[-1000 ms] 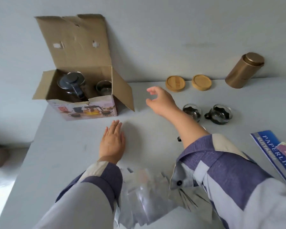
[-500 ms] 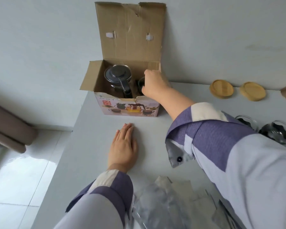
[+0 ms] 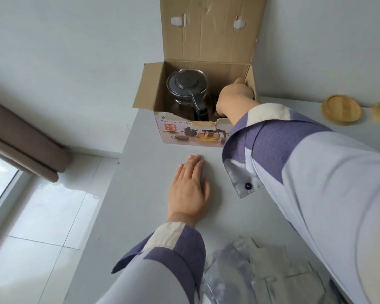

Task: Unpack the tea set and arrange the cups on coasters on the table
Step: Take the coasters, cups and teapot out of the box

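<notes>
1. Since half a second ago the right hand has gone deeper into the open cardboard box, down into its right side beside the teapot; the view has also swung left and closer, so the glass cups seen earlier on the table are now out of frame.
2. A pale grey table fills the centre of the view. The box stands at its far edge against the wall, with its lid flap upright.
3. The dark-lidded glass teapot sits in the left half of the box, not yet taken out.
4. Two round wooden coasters lie on the table well to the right of the box, bare, with no cup on either.
5. The task looks less than half done: the teapot is still packed and no cup visibly sits on a coaster.
6. The left hand lies flat on the table in front of the box, fingers straight and together, holding nothing.
7. The right hand's fingers are hidden inside the box; whether they grasp a cup cannot be told.
8. Crumpled clear wrapping lies at the near edge.
</notes>
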`<move>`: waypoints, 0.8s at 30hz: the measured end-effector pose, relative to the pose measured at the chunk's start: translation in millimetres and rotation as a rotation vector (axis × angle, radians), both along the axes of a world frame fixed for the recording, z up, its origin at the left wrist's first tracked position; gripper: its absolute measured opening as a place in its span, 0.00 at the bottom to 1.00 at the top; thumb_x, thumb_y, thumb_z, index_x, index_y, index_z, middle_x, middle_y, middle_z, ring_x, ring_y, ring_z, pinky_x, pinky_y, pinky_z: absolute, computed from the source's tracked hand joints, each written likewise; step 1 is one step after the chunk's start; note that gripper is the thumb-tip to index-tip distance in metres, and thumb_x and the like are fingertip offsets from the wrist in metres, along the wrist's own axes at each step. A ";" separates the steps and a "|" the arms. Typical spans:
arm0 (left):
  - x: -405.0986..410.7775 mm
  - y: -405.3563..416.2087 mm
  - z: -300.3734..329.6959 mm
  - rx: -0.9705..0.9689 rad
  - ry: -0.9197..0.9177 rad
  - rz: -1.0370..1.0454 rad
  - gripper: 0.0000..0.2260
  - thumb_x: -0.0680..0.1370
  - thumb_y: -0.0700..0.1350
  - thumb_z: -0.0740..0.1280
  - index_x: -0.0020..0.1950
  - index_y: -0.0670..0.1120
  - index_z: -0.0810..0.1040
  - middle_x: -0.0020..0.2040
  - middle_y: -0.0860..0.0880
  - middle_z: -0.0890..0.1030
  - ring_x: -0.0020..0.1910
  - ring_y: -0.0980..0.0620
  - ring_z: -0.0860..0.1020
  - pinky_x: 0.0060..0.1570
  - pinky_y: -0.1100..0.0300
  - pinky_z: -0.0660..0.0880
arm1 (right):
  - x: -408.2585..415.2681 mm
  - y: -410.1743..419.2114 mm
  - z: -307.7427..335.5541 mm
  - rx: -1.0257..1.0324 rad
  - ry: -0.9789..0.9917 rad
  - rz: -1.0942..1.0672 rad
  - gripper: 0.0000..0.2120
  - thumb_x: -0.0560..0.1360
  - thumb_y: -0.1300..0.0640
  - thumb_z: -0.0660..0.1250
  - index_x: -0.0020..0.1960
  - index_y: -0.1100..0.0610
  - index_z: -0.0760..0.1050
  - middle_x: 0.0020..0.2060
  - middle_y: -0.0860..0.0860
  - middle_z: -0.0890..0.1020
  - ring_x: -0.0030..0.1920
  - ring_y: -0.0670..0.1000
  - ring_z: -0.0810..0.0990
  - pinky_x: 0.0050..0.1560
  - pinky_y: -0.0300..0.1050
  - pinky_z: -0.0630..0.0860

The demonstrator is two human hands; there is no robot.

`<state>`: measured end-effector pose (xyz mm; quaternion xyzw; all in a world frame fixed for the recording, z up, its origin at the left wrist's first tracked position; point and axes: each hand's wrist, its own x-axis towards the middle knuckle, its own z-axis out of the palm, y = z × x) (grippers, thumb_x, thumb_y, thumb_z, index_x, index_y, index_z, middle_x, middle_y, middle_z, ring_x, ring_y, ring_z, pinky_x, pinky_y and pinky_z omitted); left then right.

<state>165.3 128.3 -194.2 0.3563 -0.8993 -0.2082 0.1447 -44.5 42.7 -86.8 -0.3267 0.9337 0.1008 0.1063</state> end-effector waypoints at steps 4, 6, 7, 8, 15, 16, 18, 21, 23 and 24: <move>0.2 -0.4 0.9 -0.002 -0.003 0.001 0.22 0.78 0.47 0.58 0.72 0.45 0.66 0.73 0.50 0.66 0.73 0.53 0.61 0.74 0.58 0.50 | -2.3 -2.7 -3.9 -0.065 -0.001 -0.065 0.33 0.73 0.56 0.68 0.71 0.65 0.57 0.67 0.59 0.65 0.63 0.56 0.72 0.45 0.42 0.71; 0.1 -0.7 1.4 -0.007 -0.005 0.000 0.22 0.78 0.47 0.58 0.72 0.45 0.66 0.73 0.50 0.66 0.73 0.53 0.61 0.75 0.58 0.50 | -3.6 -4.9 -3.0 -0.106 0.049 -0.042 0.30 0.74 0.57 0.68 0.70 0.66 0.60 0.64 0.60 0.70 0.61 0.56 0.74 0.47 0.43 0.72; 0.0 -0.8 1.6 -0.009 -0.005 0.001 0.22 0.78 0.47 0.58 0.72 0.45 0.66 0.73 0.50 0.66 0.73 0.53 0.61 0.75 0.58 0.50 | -4.7 -5.1 -1.8 -0.123 0.072 -0.029 0.27 0.74 0.58 0.67 0.69 0.65 0.62 0.62 0.59 0.73 0.60 0.56 0.75 0.46 0.44 0.73; 0.1 -0.7 1.6 -0.010 -0.005 0.002 0.22 0.78 0.48 0.57 0.72 0.46 0.66 0.73 0.50 0.66 0.73 0.53 0.61 0.75 0.58 0.50 | -5.8 -4.6 0.6 -0.148 0.103 -0.020 0.25 0.75 0.59 0.66 0.68 0.64 0.64 0.59 0.58 0.76 0.58 0.56 0.77 0.44 0.44 0.72; 0.3 0.9 0.6 -0.019 -0.014 0.010 0.22 0.79 0.49 0.57 0.72 0.46 0.65 0.73 0.50 0.66 0.73 0.53 0.61 0.75 0.57 0.50 | 1.0 3.9 26.5 -0.207 0.145 0.036 0.32 0.71 0.56 0.71 0.69 0.63 0.60 0.65 0.60 0.68 0.58 0.57 0.76 0.39 0.47 0.71; 0.4 1.5 0.6 -0.021 -0.014 0.012 0.22 0.79 0.49 0.57 0.72 0.46 0.65 0.73 0.50 0.66 0.73 0.53 0.61 0.75 0.57 0.50 | 3.0 6.5 31.3 -0.209 0.161 0.053 0.36 0.68 0.52 0.74 0.69 0.63 0.60 0.64 0.59 0.67 0.57 0.57 0.76 0.39 0.47 0.70; 0.4 2.4 0.6 -0.024 -0.012 0.013 0.22 0.79 0.49 0.56 0.72 0.46 0.65 0.73 0.50 0.66 0.73 0.53 0.61 0.75 0.58 0.50 | 3.4 13.5 40.7 -0.260 0.172 0.069 0.45 0.62 0.44 0.77 0.68 0.62 0.60 0.64 0.58 0.67 0.58 0.57 0.74 0.42 0.47 0.71; 0.2 3.2 0.4 -0.027 -0.013 0.013 0.22 0.79 0.49 0.56 0.72 0.46 0.65 0.73 0.50 0.66 0.73 0.52 0.61 0.75 0.58 0.50 | -3.1 28.1 51.8 -0.424 0.083 0.017 0.49 0.59 0.38 0.76 0.70 0.60 0.59 0.65 0.57 0.66 0.62 0.57 0.71 0.53 0.50 0.71; 0.1 3.8 0.5 -0.030 -0.016 0.016 0.22 0.79 0.49 0.56 0.72 0.47 0.65 0.73 0.50 0.66 0.73 0.52 0.61 0.75 0.58 0.50 | -6.9 39.9 56.4 -0.541 -0.047 -0.061 0.49 0.59 0.38 0.75 0.70 0.59 0.59 0.66 0.55 0.65 0.62 0.56 0.71 0.51 0.49 0.72; -0.2 3.8 0.6 -0.031 -0.016 0.016 0.22 0.79 0.50 0.56 0.72 0.47 0.65 0.73 0.50 0.66 0.73 0.52 0.61 0.75 0.58 0.50 | -8.8 45.6 57.5 -0.615 -0.106 -0.094 0.47 0.59 0.39 0.76 0.69 0.58 0.59 0.65 0.55 0.64 0.61 0.55 0.71 0.49 0.47 0.72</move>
